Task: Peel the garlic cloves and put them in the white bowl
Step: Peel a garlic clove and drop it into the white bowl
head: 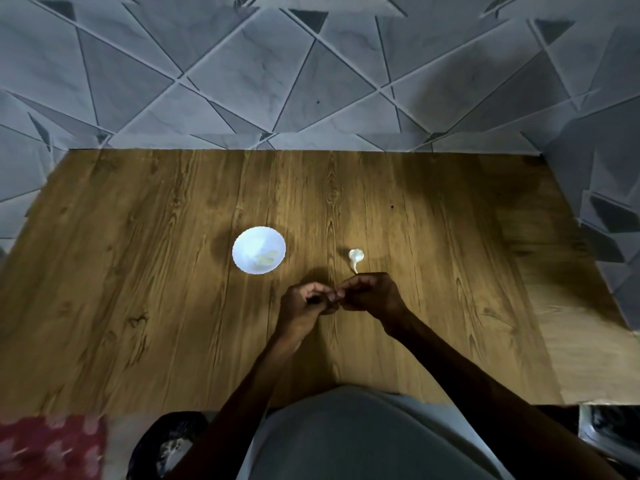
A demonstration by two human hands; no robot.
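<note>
A white bowl (pixel 259 250) with a scalloped rim stands on the wooden table (pixel 138 271), with a few pale yellowish peeled cloves (pixel 267 259) lying inside it. To its right lies the rest of a white garlic bulb (pixel 356 257) with its stem pointing toward me. Just in front of the bulb my left hand (pixel 304 304) and my right hand (pixel 369 294) meet, fingers curled, fingertips pinching something small between them. That small thing is hidden by my fingers, so I cannot see it.
The table's far edge meets a grey tiled wall (pixel 311 81) with a triangle pattern. A dark round object (pixel 166 445) and a red patterned cloth (pixel 52 445) lie below the table's near edge at the left.
</note>
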